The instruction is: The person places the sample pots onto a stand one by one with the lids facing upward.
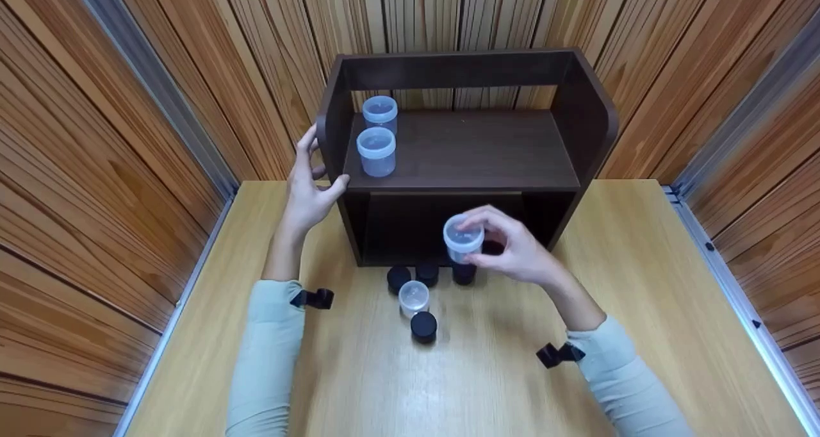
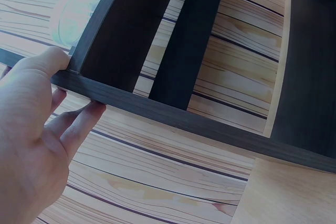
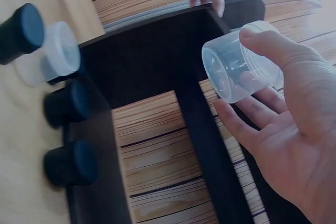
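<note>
The left hand (image 1: pixel 310 197) and right hand (image 1: pixel 512 250) were bare. Creased, pale grey-green sleeves (image 1: pixel 266 360) had 2 small black angular blocks (image 1: pixel 317 298) beside their cuffs (image 1: pixel 274 296).

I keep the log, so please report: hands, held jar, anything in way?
Right hand holds clear jar midair. Left hand grips shelf, left side. Possible obstacle: two jars on its upper left.

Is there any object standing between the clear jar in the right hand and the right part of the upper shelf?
Nothing visible does. The right hand holds the clear jar on the open front side of the upper shelf; two other jars stand at its left end.
</note>
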Action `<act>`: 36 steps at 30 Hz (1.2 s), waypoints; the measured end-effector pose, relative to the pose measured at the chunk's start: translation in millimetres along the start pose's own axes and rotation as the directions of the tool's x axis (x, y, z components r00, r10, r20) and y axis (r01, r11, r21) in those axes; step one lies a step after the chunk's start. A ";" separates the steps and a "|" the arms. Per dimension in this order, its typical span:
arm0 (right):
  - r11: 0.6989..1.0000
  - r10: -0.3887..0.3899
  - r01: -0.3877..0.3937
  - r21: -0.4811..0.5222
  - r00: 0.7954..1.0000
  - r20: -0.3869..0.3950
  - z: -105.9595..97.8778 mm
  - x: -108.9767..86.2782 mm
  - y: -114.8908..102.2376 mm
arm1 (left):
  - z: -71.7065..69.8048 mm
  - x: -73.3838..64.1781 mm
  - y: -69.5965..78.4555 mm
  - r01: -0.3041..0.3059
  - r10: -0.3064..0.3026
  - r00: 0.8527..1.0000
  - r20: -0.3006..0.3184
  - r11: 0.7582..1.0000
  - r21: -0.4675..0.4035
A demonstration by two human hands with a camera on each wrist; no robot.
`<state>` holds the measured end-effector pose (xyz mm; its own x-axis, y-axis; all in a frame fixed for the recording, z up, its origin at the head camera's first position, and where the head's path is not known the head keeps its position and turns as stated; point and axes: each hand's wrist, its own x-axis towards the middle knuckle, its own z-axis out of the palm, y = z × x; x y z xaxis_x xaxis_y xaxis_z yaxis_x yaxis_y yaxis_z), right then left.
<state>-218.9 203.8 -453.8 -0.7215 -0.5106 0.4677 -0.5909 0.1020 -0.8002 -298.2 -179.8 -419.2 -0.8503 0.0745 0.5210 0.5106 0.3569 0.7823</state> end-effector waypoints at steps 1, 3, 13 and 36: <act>1.000 -0.001 0.001 0.000 1.000 -0.004 -2.0 3.2 -2.4 | 0.0 0.0 0.4 0.003 -0.003 1.000 0.003 1.000 -0.002; 1.000 -0.010 0.010 0.004 1.000 -0.011 -6.2 9.9 -6.9 | 0.0 0.1 1.0 0.008 -0.008 1.000 0.006 1.000 -0.008; 0.996 -0.073 0.076 0.040 0.995 -0.068 -21.1 47.6 -26.7 | -1.0 -0.2 1.5 0.006 -0.006 1.000 0.007 1.000 -0.013; 1.000 0.016 -0.011 0.027 0.980 -0.200 -40.5 133.7 -47.0 | -1.4 0.0 0.6 -0.018 0.018 1.000 0.018 1.000 -0.003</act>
<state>-302.1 165.3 -338.5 -0.7886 -0.3276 0.5203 -0.5729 0.0844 -0.8152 -297.8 -180.8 -418.3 -0.8429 0.0977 0.5291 0.5265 0.3528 0.7735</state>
